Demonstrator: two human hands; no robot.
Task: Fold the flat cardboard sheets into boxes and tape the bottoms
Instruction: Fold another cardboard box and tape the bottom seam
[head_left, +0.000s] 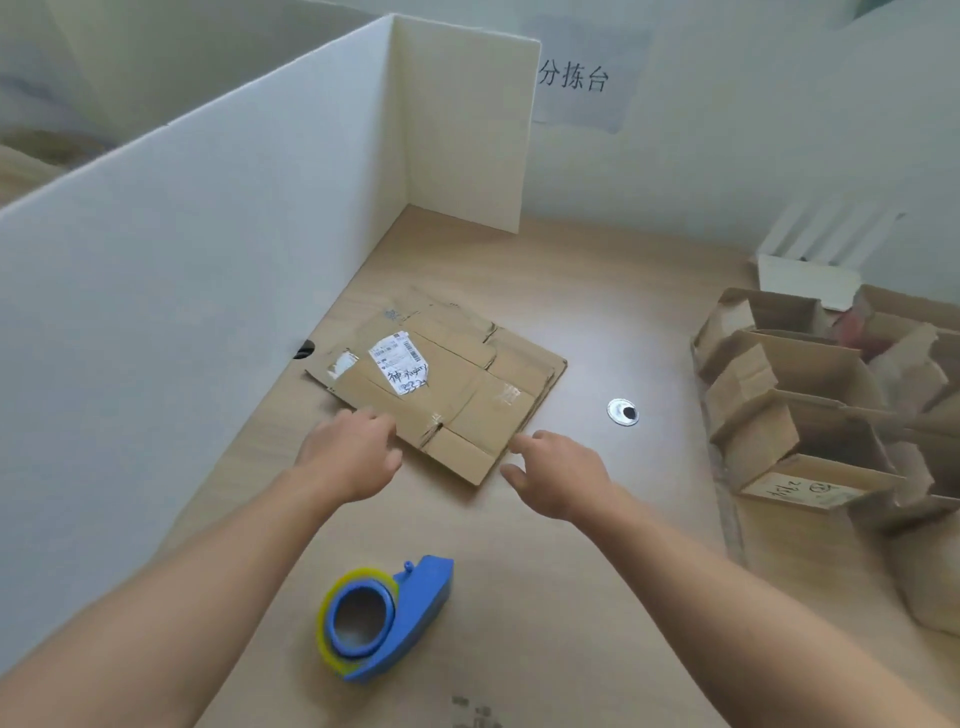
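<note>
A pale wooden table (597, 545) runs ahead of you, walled on the left by a white partition (182, 260), with already-opened boxes (810, 415) crowded along its right side.

The flat sheet (457, 395), which looks like several stacked, lies just ahead of both hands, label (399, 364) up. It sits skewed on the table. Its long side runs from the partition down toward you and to the right, and its near corner points into the gap between your hands.

Your left hand (353, 457) is open with relaxed fingers and holds nothing. Its fingertips are right at the sheet's long near edge, though whether they touch it is not clear. Your right hand (561, 478) is also open and empty, with fingers spread. It is just beside the short edge that rises from the near corner, and it appears to be off the cardboard.

Both hands are close, but the left looks slightly nearer. Because the sheet is skewed, each hand faces a different edge. You will probably need to lift from the long edge with the left hand while the right takes the corner side.

The tape dispenser (384, 623) lies on its side nearer to you, between your forearms and well apart from the sheet. No folding has started.
</note>
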